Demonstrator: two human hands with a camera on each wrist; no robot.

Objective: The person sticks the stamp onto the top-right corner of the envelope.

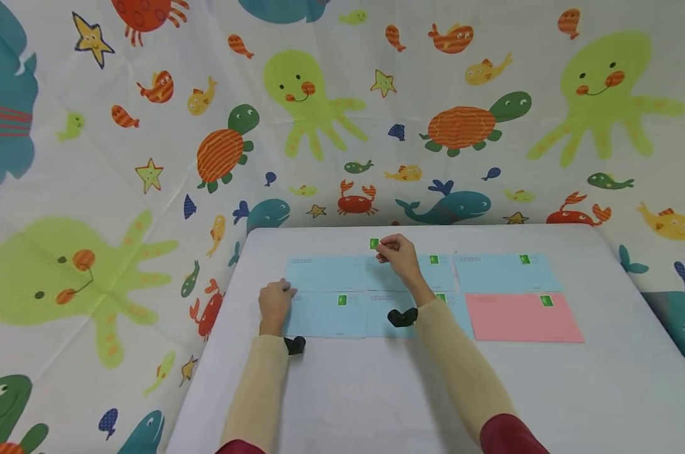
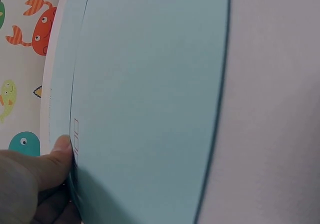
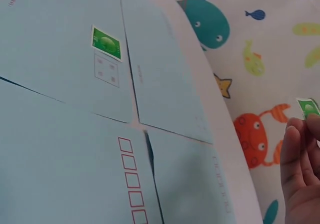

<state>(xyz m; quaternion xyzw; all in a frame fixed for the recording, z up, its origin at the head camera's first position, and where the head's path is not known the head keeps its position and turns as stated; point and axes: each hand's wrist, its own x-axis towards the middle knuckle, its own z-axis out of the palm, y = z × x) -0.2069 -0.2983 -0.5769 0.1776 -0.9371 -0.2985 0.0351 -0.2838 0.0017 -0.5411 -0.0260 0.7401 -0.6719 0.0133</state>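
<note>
Raised over the back row of envelopes, my right hand (image 1: 399,255) pinches a small green stamp (image 1: 374,243) between thumb and fingertips. The same stamp (image 3: 308,106) shows at the right edge of the right wrist view. My left hand (image 1: 275,306) is at the left end of the front-left blue envelope (image 1: 319,318), its thumb and fingers gripping that envelope's upper left corner. Behind lies the back-left blue envelope (image 1: 325,273), with no stamp visible on it. A green stamp (image 1: 342,300) sits near the front-left envelope's upper right corner.
To the right are a back-middle blue envelope (image 1: 435,277), a back-right blue envelope (image 1: 506,274) and a pink envelope (image 1: 523,321), each with a green stamp. My right forearm partly covers the front-middle blue envelope (image 1: 379,321). A patterned cloth (image 1: 331,189) rises behind the white table (image 1: 353,391).
</note>
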